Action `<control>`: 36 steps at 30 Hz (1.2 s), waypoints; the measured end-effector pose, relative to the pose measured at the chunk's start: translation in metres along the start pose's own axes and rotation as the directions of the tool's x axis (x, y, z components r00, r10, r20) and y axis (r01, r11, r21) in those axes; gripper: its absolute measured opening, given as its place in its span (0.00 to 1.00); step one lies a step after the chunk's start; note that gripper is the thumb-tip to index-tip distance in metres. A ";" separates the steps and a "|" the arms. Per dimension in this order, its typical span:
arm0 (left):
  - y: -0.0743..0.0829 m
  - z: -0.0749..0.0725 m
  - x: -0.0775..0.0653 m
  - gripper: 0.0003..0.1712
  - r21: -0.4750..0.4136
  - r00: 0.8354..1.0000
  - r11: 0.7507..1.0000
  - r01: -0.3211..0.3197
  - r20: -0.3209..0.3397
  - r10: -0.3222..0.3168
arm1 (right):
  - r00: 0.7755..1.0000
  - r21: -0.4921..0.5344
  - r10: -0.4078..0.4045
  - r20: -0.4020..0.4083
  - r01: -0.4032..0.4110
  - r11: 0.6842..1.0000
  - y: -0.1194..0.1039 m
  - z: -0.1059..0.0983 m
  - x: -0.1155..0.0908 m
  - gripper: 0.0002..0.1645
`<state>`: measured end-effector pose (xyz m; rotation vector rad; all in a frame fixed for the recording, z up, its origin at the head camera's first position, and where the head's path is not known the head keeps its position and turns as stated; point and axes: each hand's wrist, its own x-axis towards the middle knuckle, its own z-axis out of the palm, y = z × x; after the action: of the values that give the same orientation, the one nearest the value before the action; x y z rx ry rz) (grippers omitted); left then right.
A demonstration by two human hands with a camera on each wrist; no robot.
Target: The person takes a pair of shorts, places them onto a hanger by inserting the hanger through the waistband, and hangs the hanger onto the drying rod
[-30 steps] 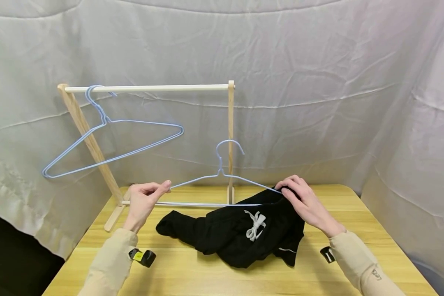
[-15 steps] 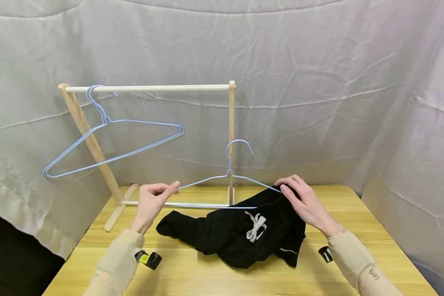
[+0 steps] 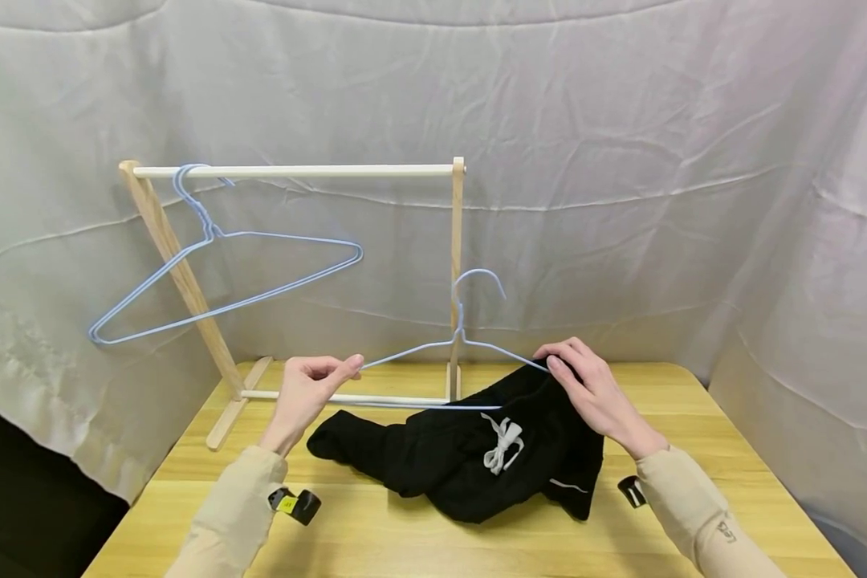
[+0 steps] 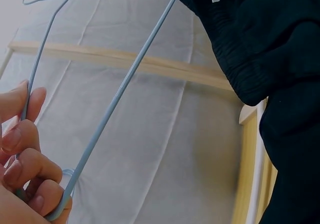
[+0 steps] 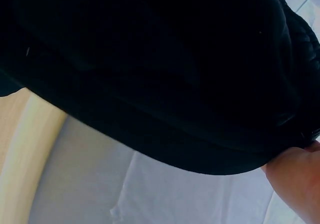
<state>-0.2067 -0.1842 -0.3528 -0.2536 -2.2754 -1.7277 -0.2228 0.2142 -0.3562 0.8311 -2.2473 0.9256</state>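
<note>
Black drawstring pants (image 3: 433,461) lie bunched on the table, with a white bow (image 3: 503,444) at the gathered waistband. A light blue wire hanger (image 3: 461,321) stands above them, hook up. My left hand (image 3: 307,393) grips its left end; in the left wrist view the curled fingers (image 4: 32,159) wrap the wire near the corner. At the other end, my right hand (image 3: 592,389) pinches the waistband, and the hanger's right end goes in among the black cloth and is hidden. Cloth (image 5: 140,74) fills most of the right wrist view, with part of the hand (image 5: 295,179) at its edge.
Behind stands a wooden rack with a white top rail (image 3: 318,171) and a lower rail. Several blue hangers (image 3: 205,221) hang at its left end. A grey curtain (image 3: 585,201) surrounds the wooden table (image 3: 376,538) at the back and sides.
My left hand has moved right, pushing the hanger rightward so its hook now stands right of the rack's right post. The right hand stays nearly in place on the waistband.
</note>
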 end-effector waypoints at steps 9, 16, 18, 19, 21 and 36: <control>0.002 -0.003 0.004 0.15 0.026 1.000 1.000 0.000 0.019 -0.001 | 1.000 -0.009 0.014 0.014 -0.014 1.000 -0.002 -0.001 0.007 0.12; 0.006 -0.004 0.004 0.14 0.016 0.999 0.999 -0.028 0.035 0.027 | 0.999 -0.019 0.033 0.018 -0.033 0.999 -0.006 -0.003 0.014 0.11; 0.008 -0.004 0.004 0.14 0.016 0.999 0.999 -0.040 0.036 0.039 | 0.999 -0.021 0.032 0.012 -0.031 0.999 -0.008 -0.003 0.017 0.11; 0.009 -0.004 0.004 0.14 0.020 0.998 0.999 -0.047 0.036 0.047 | 1.000 -0.022 0.030 0.006 -0.030 0.999 -0.009 -0.004 0.018 0.11; 0.010 -0.003 0.005 0.12 0.036 0.997 0.997 -0.061 0.045 0.059 | 1.000 -0.017 0.021 -0.004 -0.021 1.000 -0.012 -0.004 0.023 0.11; 0.010 0.040 0.013 0.13 -0.162 0.992 0.984 -0.074 -0.115 0.056 | 0.999 -0.006 -0.050 0.014 0.050 0.999 -0.033 0.006 0.046 0.11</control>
<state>-0.2207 -0.1438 -0.3494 -0.2569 -2.0271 -1.8513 -0.2300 0.1761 -0.3146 0.8893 -2.2296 0.8917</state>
